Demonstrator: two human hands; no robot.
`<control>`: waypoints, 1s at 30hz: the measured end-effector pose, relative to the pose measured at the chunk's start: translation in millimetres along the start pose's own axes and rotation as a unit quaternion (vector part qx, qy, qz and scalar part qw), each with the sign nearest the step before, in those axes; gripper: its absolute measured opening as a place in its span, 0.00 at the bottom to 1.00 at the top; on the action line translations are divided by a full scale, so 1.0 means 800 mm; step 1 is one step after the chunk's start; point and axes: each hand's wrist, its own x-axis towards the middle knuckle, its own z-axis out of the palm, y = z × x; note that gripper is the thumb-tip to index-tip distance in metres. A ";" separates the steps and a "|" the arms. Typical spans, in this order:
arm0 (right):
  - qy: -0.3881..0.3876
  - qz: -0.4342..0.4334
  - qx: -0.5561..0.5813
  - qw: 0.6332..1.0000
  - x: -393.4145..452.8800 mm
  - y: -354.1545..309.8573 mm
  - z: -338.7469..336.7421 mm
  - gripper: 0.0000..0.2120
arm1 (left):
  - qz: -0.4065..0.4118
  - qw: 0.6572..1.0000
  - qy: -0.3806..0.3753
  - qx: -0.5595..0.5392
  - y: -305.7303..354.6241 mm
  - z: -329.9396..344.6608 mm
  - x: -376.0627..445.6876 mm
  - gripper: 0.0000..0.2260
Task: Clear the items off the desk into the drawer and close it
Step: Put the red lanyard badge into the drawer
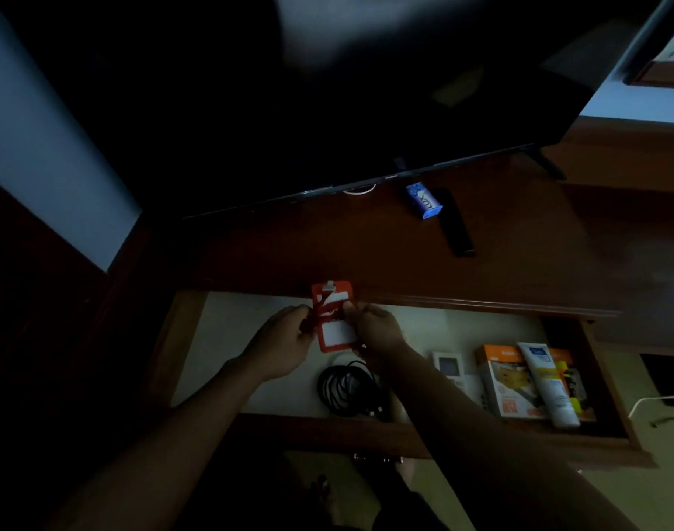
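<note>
An orange card holder with a red strap (333,320) hangs over the open drawer (251,381), just below the desk edge. My left hand (285,339) pinches its strap side and my right hand (377,329) grips its right edge. On the dark wooden desk (289,254) lie a blue soap box (423,201) and a black remote (454,224) beside it. Inside the drawer are a coiled black cable (347,389), a white device (448,366), an orange box (500,381) and a white tube (550,381).
A large dark TV screen (327,90) stands at the back of the desk, its foot (546,162) to the right. A white cable (653,402) runs on the floor at right. The room is dim.
</note>
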 end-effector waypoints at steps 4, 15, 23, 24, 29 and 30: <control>0.054 0.045 -0.055 0.996 0.009 0.042 0.014 0.12 | -0.114 0.991 -0.051 0.039 -0.052 -0.004 -0.006 0.26; 0.048 0.107 -0.366 0.923 0.044 0.109 0.069 0.21 | -0.219 0.974 -0.029 0.044 -0.112 0.008 -0.023 0.23; 0.036 0.083 -0.501 0.861 0.055 0.134 0.066 0.10 | -0.219 0.975 -0.029 0.032 -0.124 0.024 -0.027 0.19; 0.034 0.076 -0.510 0.856 0.053 0.134 0.065 0.09 | -0.220 0.975 -0.030 0.033 -0.124 0.026 -0.028 0.18; 0.036 0.040 -0.527 0.848 0.051 0.134 0.060 0.10 | -0.224 0.973 -0.027 0.040 -0.124 0.032 -0.030 0.17; 0.032 0.037 -0.531 0.846 0.050 0.134 0.060 0.10 | -0.225 0.973 -0.027 0.042 -0.123 0.033 -0.030 0.17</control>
